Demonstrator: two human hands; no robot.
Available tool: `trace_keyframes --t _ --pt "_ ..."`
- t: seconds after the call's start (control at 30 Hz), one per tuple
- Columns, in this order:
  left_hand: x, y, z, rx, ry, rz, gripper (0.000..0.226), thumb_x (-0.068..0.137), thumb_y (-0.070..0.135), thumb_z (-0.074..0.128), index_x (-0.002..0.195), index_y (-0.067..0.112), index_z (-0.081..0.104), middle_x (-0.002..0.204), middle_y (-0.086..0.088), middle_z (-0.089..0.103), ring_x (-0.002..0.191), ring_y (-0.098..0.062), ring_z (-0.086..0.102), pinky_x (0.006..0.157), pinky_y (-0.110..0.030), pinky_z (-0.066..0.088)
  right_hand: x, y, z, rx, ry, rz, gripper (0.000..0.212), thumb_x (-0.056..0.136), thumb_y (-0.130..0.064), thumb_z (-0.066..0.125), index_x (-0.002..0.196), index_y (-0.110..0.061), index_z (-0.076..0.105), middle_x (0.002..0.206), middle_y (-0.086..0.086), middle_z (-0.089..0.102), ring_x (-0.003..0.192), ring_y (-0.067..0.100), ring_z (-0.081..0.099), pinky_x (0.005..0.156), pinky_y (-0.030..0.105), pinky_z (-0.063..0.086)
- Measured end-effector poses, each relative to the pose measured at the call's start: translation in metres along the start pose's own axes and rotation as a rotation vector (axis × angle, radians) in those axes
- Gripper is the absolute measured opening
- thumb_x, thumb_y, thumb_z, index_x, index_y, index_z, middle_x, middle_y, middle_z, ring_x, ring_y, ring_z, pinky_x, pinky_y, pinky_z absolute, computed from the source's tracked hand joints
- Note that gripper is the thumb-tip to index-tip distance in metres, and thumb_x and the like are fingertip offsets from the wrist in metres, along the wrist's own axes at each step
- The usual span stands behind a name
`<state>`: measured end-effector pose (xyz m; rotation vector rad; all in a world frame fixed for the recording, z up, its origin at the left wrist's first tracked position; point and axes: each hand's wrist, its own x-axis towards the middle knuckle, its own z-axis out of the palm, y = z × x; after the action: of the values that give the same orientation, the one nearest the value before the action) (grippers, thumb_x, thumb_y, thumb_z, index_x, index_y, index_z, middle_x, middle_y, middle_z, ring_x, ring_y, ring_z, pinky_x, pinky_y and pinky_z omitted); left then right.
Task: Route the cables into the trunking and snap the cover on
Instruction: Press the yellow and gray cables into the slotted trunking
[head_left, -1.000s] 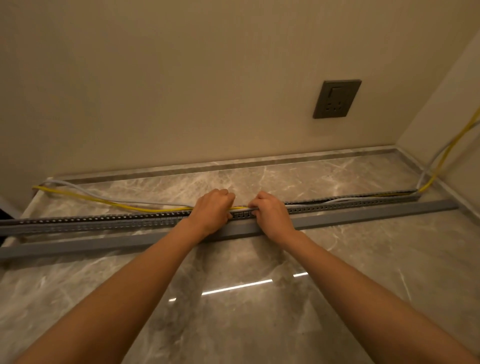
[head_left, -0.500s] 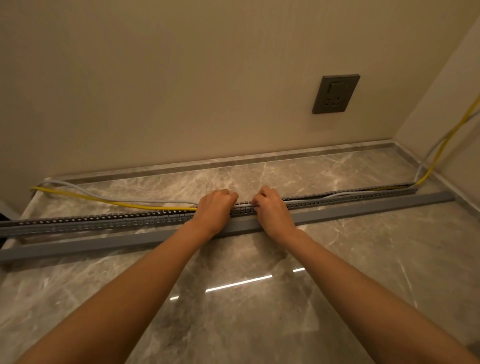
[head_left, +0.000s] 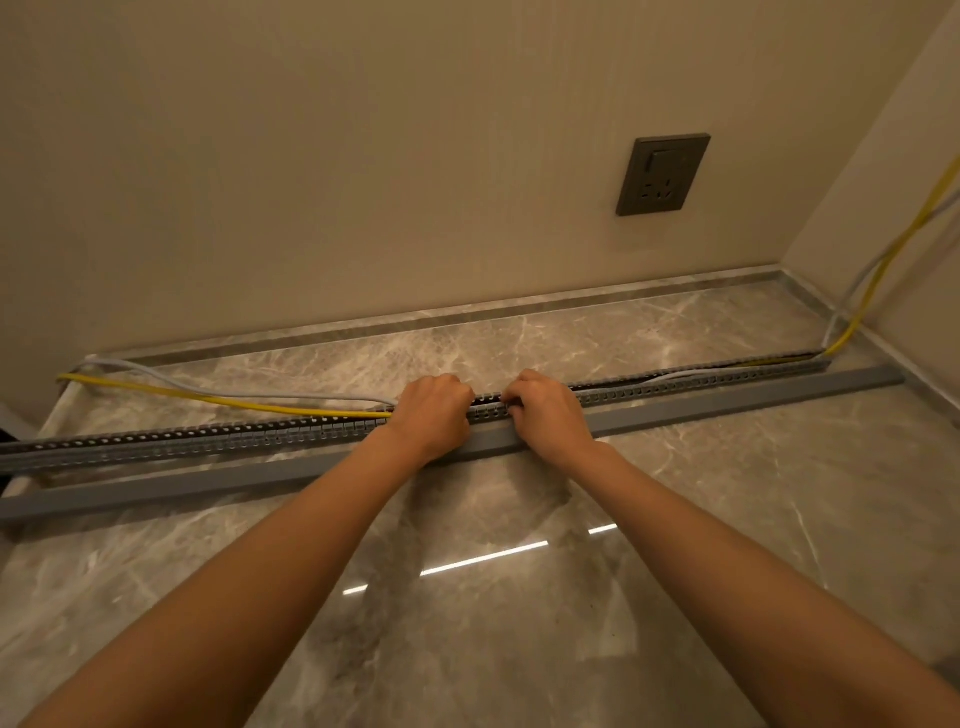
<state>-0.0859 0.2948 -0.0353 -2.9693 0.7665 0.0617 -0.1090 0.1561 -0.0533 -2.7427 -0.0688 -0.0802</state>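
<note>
One yellow cable (head_left: 260, 404) and one grey cable (head_left: 234, 388) run across the floor (head_left: 519, 332) into the slotted trunking (head_left: 208, 439); its cover (head_left: 208, 480) lies just beside it. With arms outstretched, the left hand (head_left: 431, 410) and right hand (head_left: 545, 410) curl their fingers over the trunking's middle.

Bare left hand (head_left: 431, 411) and bare right hand (head_left: 549, 415) on bare, slender forearms (head_left: 270, 561).
</note>
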Motion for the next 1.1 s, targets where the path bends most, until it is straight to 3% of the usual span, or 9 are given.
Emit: trace_keyframes --t 0.27,0.37,0.47,0.6,0.87,1.1 --pt "-0.010 -0.019 0.004 -0.264 0.058 -0.168 0.024 0.087 -0.002 0.052 0.108 0.002 0.062 0.116 -0.017 0.058 0.107 -0.031 0.053 0.087 -0.038 0.046 0.002 0.002 0.002 -0.005 -0.013 -0.113 0.028 0.089 0.000 0.047 0.112 -0.004 0.062 0.115 0.013 0.059 0.110 0.029 0.050 0.095 0.037 0.041" --pt "-0.018 -0.032 0.006 -0.270 0.090 -0.264 0.027 0.089 0.010 0.054 0.115 0.003 0.059 0.120 -0.016 0.057 0.111 -0.031 0.054 0.093 -0.039 0.043 0.005 -0.009 0.005 0.024 -0.046 -0.189 0.028 0.089 -0.003 0.050 0.115 -0.005 0.059 0.117 0.012 0.057 0.111 0.027 0.048 0.096 0.035 0.038" --pt "-0.023 -0.048 0.006 -0.206 -0.021 -0.328 0.038 0.091 0.026 0.056 0.125 0.009 0.054 0.128 -0.013 0.056 0.118 -0.030 0.053 0.098 -0.039 0.041 0.009 -0.022 0.011 0.064 -0.088 -0.242 0.030 0.088 -0.007 0.053 0.118 -0.005 0.057 0.121 0.012 0.054 0.115 0.027 0.046 0.098 0.036 0.037" --pt "-0.032 -0.068 0.007 -0.170 -0.103 -0.400 0.048 0.091 0.031 0.058 0.133 0.012 0.048 0.136 -0.012 0.052 0.123 -0.030 0.051 0.103 -0.038 0.040 0.012 -0.040 0.018 0.076 -0.140 -0.312 0.034 0.087 -0.008 0.054 0.121 -0.007 0.055 0.123 0.012 0.052 0.118 0.028 0.043 0.099 0.037 0.035" --pt "-0.047 -0.079 0.011 -0.267 -0.008 -0.439 0.036 0.083 0.017 0.068 0.116 0.008 0.058 0.120 -0.015 0.057 0.110 -0.031 0.055 0.093 -0.038 0.042 0.022 -0.072 0.030 0.094 -0.190 -0.320 0.032 0.091 -0.008 0.052 0.122 -0.006 0.055 0.123 0.013 0.053 0.116 0.028 0.044 0.098 0.037 0.039" --pt "-0.051 -0.096 0.008 -0.199 0.047 -0.257 0.024 0.083 0.018 0.067 0.100 0.003 0.062 0.107 -0.015 0.061 0.098 -0.031 0.057 0.079 -0.039 0.046 0.021 -0.087 0.034 0.089 -0.126 -0.217 0.019 0.088 -0.003 0.054 0.105 -0.005 0.060 0.113 0.013 0.059 0.108 0.028 0.051 0.090 0.038 0.044"
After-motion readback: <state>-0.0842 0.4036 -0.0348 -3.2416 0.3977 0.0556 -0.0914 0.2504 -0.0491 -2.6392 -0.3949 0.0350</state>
